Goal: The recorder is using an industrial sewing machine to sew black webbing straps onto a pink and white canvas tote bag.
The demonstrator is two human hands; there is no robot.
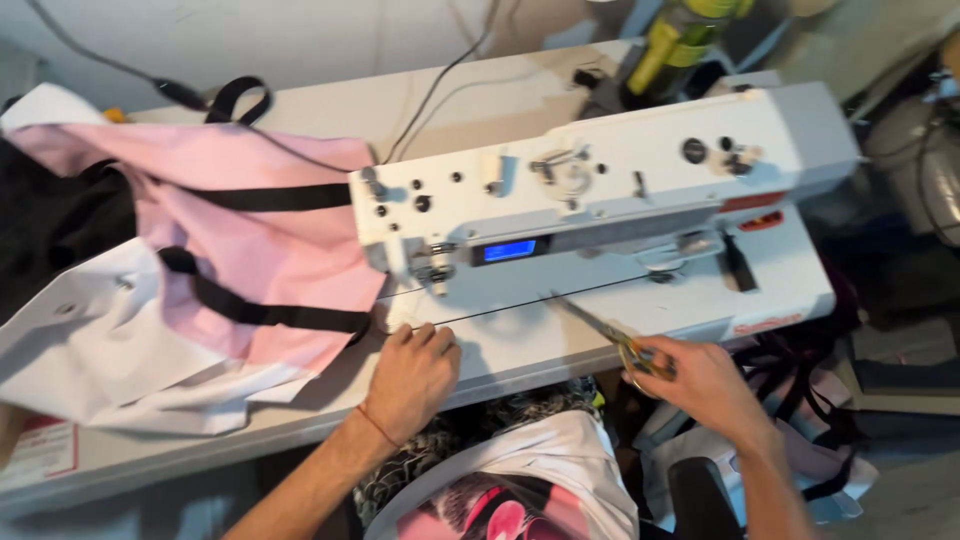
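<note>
Now the left hand [412,378] rests flat with fingers together on the tabletop [180,440], just beside the pink bag [270,260] with black straps [262,314] that lies left of the sewing machine [590,200]. The right hand [700,385] is clamped on small scissors [610,335], blades pointing toward the needle area. For a clean cut, I think the blades should come close to the seam while the fabric is kept flat. The needle and any thread are too blurred to see

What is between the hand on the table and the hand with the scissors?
In the head view, only bare white table edge lies between the left hand and right hand.
</note>
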